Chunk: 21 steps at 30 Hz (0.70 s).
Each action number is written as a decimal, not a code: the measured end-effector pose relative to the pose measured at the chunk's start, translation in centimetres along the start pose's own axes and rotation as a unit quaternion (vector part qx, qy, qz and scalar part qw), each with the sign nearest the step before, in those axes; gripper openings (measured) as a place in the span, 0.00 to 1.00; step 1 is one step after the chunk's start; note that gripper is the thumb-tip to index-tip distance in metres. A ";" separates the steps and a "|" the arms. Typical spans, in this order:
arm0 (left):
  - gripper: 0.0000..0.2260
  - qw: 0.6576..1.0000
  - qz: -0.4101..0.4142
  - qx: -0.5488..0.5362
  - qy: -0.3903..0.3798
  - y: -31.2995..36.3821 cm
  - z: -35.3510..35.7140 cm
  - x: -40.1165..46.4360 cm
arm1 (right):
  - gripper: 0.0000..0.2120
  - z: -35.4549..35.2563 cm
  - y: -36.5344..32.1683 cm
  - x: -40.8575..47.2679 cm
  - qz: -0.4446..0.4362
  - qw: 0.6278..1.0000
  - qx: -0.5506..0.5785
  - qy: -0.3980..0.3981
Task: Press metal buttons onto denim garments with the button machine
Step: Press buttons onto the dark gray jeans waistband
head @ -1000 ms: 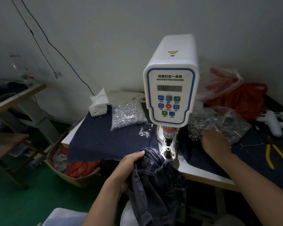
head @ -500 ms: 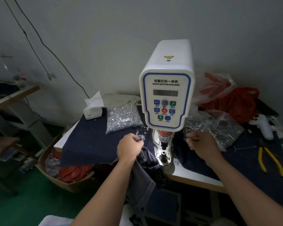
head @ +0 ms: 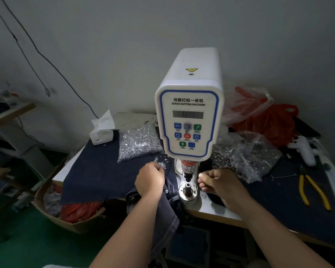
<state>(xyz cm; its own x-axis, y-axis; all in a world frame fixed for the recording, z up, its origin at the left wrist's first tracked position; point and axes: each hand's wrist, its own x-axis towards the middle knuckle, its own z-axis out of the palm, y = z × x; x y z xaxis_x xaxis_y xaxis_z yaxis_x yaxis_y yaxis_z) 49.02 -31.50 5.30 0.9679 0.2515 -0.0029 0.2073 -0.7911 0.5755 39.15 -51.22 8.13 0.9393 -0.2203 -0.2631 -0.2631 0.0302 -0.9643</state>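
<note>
A grey wall backs a table (head: pixel 219 211) draped with dark denim cloth (head: pixel 97 175). The white button machine (head: pixel 190 117) stands at its front edge, its die (head: pixel 188 187) bare. The left hand (head: pixel 150 178) reaches into loose studs (head: pixel 161 162) by a bag of studs (head: pixel 138 141), fingers curled on them, while the jeans (head: pixel 165 207) hang under its wrist off the table edge, just left of the die. The right hand (head: pixel 219 182) sits beside the die, fingertips pinched together; what they hold is too small to tell. Yellow pliers (head: pixel 313 192) lie at right.
</note>
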 end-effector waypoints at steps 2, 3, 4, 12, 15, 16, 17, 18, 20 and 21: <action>0.05 1.000 0.002 -0.011 0.013 -0.2 0.0 -0.2 | 0.07 0.6 0.0 -0.2 0.018 0.999 0.028 -0.015; 0.05 1.000 0.002 -0.017 0.019 -0.2 0.0 -0.3 | 0.06 0.9 0.0 -0.3 0.022 0.999 0.036 -0.014; 0.04 0.999 0.003 -0.025 0.024 -0.3 0.0 -0.3 | 0.06 1.2 0.0 -0.4 0.026 0.999 0.044 -0.012; 0.01 0.995 0.010 -0.091 0.024 -0.8 -0.5 -0.8 | 0.07 2.5 -0.4 -1.1 0.113 0.975 0.186 -0.030; 0.03 0.994 0.019 -0.110 0.019 -1.0 -0.8 -1.0 | 0.06 2.8 -0.7 -1.5 0.168 0.951 0.256 -0.039; 0.04 0.993 0.022 -0.117 0.015 -1.1 -0.9 -1.0 | 0.05 2.8 -0.9 -1.7 0.185 0.942 0.279 -0.041; 0.04 0.992 0.026 -0.123 0.009 -1.1 -1.0 -1.0 | 0.04 2.9 -1.0 -1.8 0.200 0.932 0.300 -0.042; 0.03 0.991 0.032 -0.128 0.002 -1.2 -1.1 -1.1 | 0.03 2.9 -1.1 -2.0 0.212 0.922 0.322 -0.042; 0.04 0.989 0.045 -0.140 -0.010 -1.3 -1.3 -1.2 | 0.03 2.8 -1.2 -2.3 0.223 0.910 0.349 -0.040; 0.04 0.988 0.052 -0.147 -0.015 -1.4 -1.4 -1.3 | 0.03 2.8 -1.2 -2.5 0.225 0.908 0.351 -0.042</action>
<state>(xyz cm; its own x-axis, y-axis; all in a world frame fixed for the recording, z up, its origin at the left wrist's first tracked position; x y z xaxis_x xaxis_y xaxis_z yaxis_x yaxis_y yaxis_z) 47.26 -29.98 5.66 0.9863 0.1580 0.0477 0.0603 -0.6140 0.7870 37.78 -47.97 9.84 0.7932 0.0419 -0.6075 -0.4458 0.7195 -0.5325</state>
